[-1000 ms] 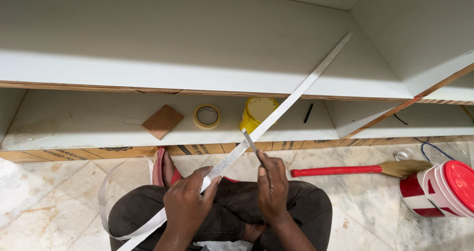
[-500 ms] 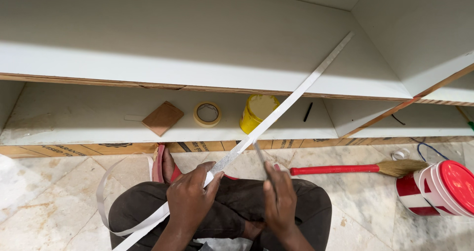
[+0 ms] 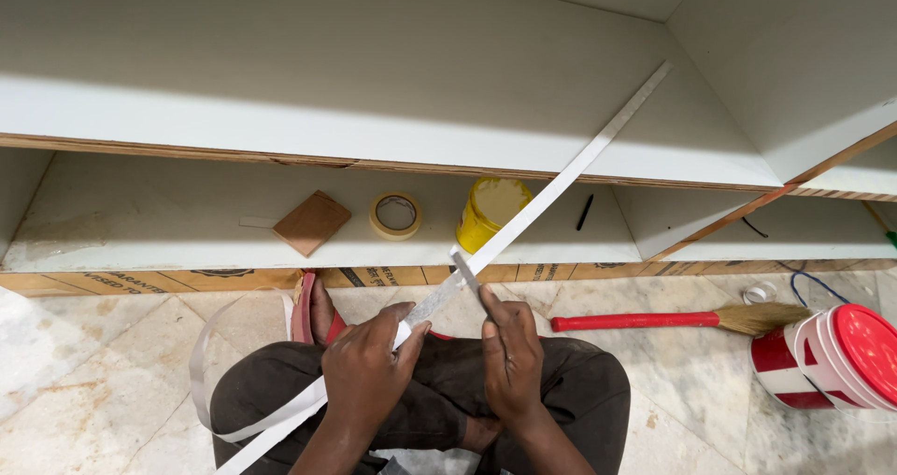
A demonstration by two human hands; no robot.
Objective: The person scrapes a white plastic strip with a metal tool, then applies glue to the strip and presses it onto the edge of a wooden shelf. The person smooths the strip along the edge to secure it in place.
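White laminate edging, a long thin strip (image 3: 551, 190), runs slantwise from my lap up to the back corner of the white shelf (image 3: 374, 92). My left hand (image 3: 369, 377) has its fingers (image 3: 404, 318) closed round the strip from below; my right hand (image 3: 509, 354) pinches a slim grey metal blade (image 3: 464, 271) whose tip touches the strip's edge just above. On the lower plywood shelf (image 3: 140, 223) beyond lie a brown square board (image 3: 312, 223), a roll of cream masking tape (image 3: 395, 214) and a yellow plastic tub (image 3: 491, 212). On the marble floor to my right, a red-handled brush (image 3: 673, 320) lies beside a red-lidded white bucket (image 3: 832, 358)
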